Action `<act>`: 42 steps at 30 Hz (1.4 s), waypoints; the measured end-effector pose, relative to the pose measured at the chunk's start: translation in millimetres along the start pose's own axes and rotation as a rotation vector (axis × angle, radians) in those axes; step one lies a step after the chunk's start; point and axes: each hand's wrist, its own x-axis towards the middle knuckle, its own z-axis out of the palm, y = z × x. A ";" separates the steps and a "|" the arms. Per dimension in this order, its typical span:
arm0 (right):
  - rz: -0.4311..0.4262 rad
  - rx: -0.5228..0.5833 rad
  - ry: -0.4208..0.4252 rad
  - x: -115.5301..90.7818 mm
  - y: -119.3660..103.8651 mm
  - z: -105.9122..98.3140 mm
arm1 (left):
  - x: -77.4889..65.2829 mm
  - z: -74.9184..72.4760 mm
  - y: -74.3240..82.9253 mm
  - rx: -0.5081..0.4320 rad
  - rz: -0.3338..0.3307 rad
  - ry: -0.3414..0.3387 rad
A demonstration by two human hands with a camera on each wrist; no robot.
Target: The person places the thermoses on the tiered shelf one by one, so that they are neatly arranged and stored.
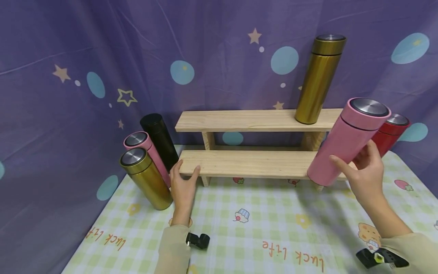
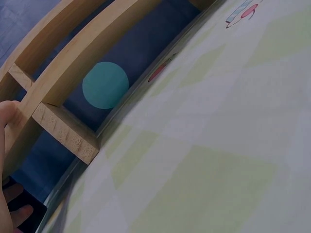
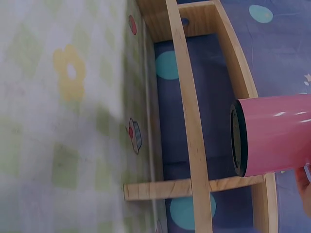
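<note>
My right hand [image 1: 367,177] grips a pink vacuum flask [image 1: 345,140] with a steel-topped lid. The flask tilts, its top leaning right, in front of the right end of a two-tier wooden shelf [image 1: 239,163]. In the right wrist view, the dark-rimmed base of the pink flask [image 3: 274,136] hangs off the table. At the shelf's lower left corner, my left hand [image 1: 184,190] holds the board, thumb at the front edge and fingers round the end. The left wrist view shows the thumb against the wood [image 2: 29,107]. A gold flask [image 1: 319,80] stands on the upper tier, towards the right.
Left of the shelf stand a gold flask [image 1: 147,180], another pink flask [image 1: 138,140] and a black flask [image 1: 160,139], close together. Partly hidden behind the held flask is a red flask [image 1: 391,131]. A checked cloth [image 1: 273,228] covers the table; a purple curtain [image 1: 219,45] hangs behind.
</note>
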 end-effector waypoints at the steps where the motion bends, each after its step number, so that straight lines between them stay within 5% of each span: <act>1: 0.001 -0.008 -0.001 0.3 0.3 2.4 | 0.0 0.0 -0.1 0.000 0.000 -0.001; 12: 0.026 -0.098 -0.020 4.9 1.3 24.6 | 0.3 0.0 -0.8 0.001 0.005 0.002; 25: -0.041 -0.030 -0.054 12.2 4.7 42.0 | 0.0 -0.5 -1.7 -0.007 0.006 -0.010; 42: -0.027 -0.103 -0.052 30.7 3.4 68.7 | 0.9 -1.5 -1.8 -0.008 -0.006 -0.024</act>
